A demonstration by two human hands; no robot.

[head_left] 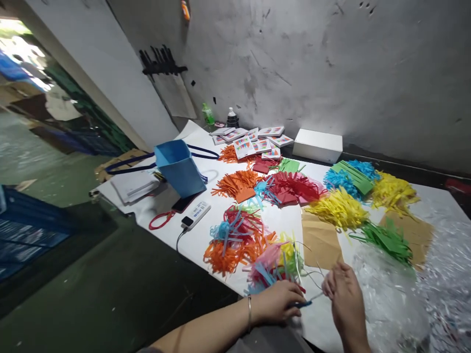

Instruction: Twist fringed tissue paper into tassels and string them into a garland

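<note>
My left hand, with a thin bangle at its wrist, is closed around a small blue-handled tool at the table's front edge. To its right my right hand is closed, fingertips pinched on a thin string that loops above the table. Just beyond my left hand lies a bunch of pink, blue, yellow and green tissue fringe. Behind it is a red, blue and orange fringe bundle. A brown paper sheet lies beyond my right hand.
Fringe bundles in orange, red, yellow and green cover the white table. Clear plastic bags lie at right. A blue container, power bank, printed packets and white box stand further back.
</note>
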